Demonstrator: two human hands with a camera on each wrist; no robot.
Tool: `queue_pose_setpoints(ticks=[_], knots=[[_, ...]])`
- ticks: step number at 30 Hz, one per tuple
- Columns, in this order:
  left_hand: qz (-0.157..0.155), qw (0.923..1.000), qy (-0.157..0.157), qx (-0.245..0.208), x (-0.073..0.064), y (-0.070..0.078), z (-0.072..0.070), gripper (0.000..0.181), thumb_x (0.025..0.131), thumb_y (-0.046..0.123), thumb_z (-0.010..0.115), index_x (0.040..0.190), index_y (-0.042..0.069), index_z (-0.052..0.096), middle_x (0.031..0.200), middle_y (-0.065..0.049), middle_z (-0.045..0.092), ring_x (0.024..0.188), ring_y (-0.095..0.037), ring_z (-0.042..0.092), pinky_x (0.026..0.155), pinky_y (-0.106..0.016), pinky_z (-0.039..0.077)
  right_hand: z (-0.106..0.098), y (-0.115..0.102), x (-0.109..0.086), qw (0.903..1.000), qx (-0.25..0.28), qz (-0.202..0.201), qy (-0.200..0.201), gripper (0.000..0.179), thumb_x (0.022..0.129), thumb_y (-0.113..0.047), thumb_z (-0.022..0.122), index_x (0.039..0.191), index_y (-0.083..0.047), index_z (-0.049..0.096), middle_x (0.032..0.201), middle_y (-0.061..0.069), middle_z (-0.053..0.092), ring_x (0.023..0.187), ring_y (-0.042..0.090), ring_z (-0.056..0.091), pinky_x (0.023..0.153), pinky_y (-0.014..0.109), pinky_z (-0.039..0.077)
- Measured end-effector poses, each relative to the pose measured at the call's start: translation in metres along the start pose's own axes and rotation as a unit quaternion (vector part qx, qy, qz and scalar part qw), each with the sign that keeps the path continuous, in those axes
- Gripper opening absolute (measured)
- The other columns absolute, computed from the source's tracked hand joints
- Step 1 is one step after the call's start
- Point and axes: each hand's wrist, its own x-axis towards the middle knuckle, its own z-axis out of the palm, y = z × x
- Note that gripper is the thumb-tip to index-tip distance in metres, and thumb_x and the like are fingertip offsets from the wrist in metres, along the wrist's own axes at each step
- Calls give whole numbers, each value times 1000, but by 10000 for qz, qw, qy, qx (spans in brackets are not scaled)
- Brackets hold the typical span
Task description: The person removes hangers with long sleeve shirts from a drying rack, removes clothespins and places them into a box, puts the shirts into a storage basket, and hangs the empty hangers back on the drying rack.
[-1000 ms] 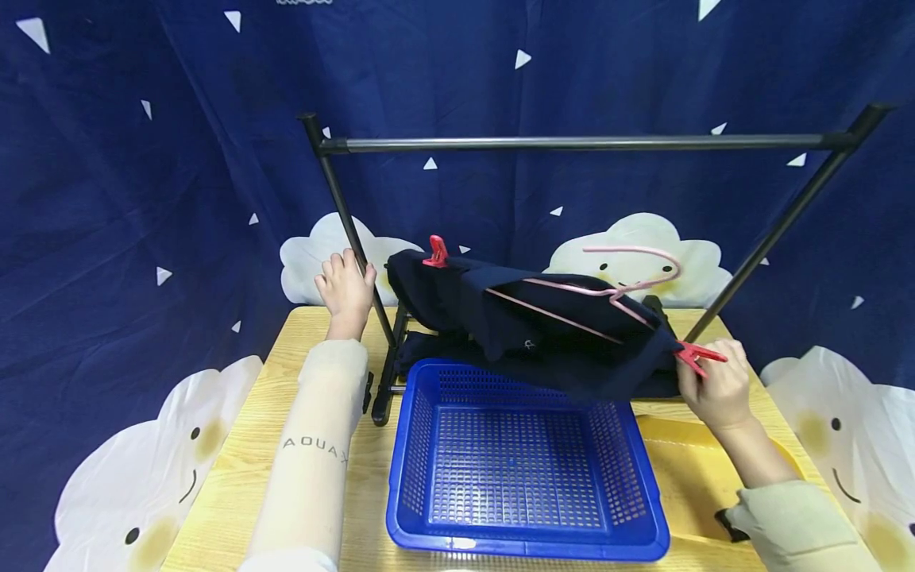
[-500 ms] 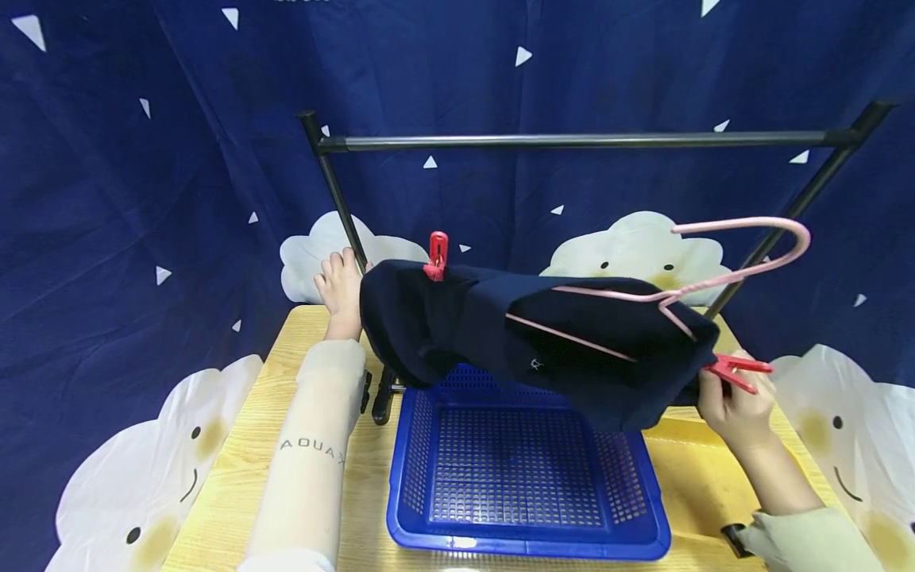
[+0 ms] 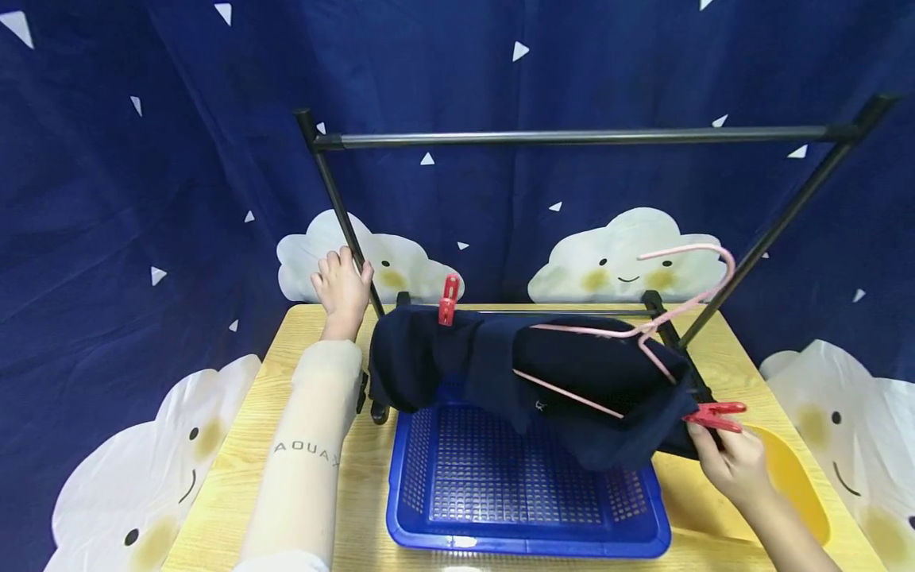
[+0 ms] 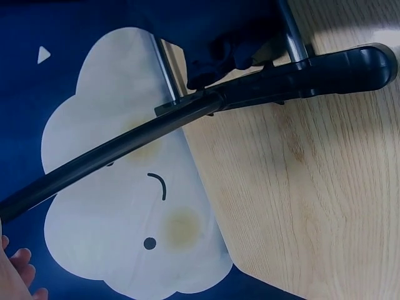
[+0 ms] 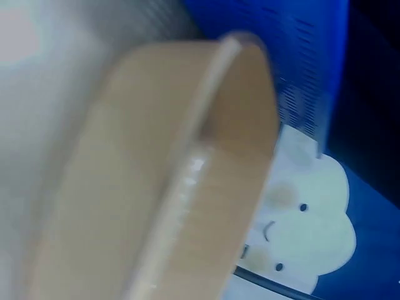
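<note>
A navy garment [image 3: 486, 357] with a small white logo hangs over the far part of the blue basket [image 3: 529, 548]. A pink wire hanger [image 3: 689, 306] runs through it, hook up and to the right. One red clothes peg [image 3: 448, 299] is clipped near the garment's left end, another red clothes peg [image 3: 715, 415] at its right corner. Just below that corner peg my right hand [image 3: 736, 469] pinches the garment's edge. My left hand [image 3: 343, 284] rests at the left post [image 3: 336, 199] of the clothes rack, fingers loose. The right wrist view is blurred and hides the right hand's fingers.
The rack's metal top bar [image 3: 586, 137] spans the back, and its right post [image 3: 779, 226] slants down to the table. Beneath the right forearm sits a yellow tray [image 3: 793, 469]. The wooden table [image 3: 272, 381] ends before a blue curtain with cloud prints.
The garment, with hanger and pegs, shifted right and nearer, then sank lower over the basket with my right hand. The hanger's hook swung right, then partly back. My left hand stays put.
</note>
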Motion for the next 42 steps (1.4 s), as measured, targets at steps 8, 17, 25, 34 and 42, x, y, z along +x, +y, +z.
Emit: queue_pose_setpoints(ticks=[8,17,25,34,42], knots=[[48,10000,28,-55,0,-2,2,35,89,33,48,108,5,47,105,-18,48,101,-37,41,80,-48,30,-6,10,-26,9924,681,402,-941,39,91,-31,53,81,4,64,89,-11,64,92,-13,53,79,5,38],[10,9999,-83,-83,1,-4,2,36,89,34,48,110,5,47,106,-18,48,103,-37,41,81,-48,30,1,21,-32,9830,394,769,-1622,38,93,-31,51,83,4,63,83,-1,64,92,-14,51,80,6,37],[-27,9998,-145,-111,1,-3,1,36,90,35,46,111,6,46,106,-18,48,103,-37,41,81,-48,30,12,32,-29,9694,30,715,-2347,13,90,-17,56,89,-6,63,80,2,64,74,0,59,68,16,44],[-17,9999,-82,-136,1,-4,1,36,90,34,47,111,5,46,106,-19,48,103,-38,42,81,-48,30,31,42,-31,9568,-79,914,-2757,23,77,1,66,97,-7,64,91,8,67,85,2,61,79,9,40],[8,9998,-79,-167,0,-3,1,36,90,34,47,111,5,46,106,-18,48,102,-38,42,80,-48,30,49,46,-30,9508,-128,707,-3015,29,72,2,68,99,-8,65,93,11,68,83,22,65,80,15,43]])
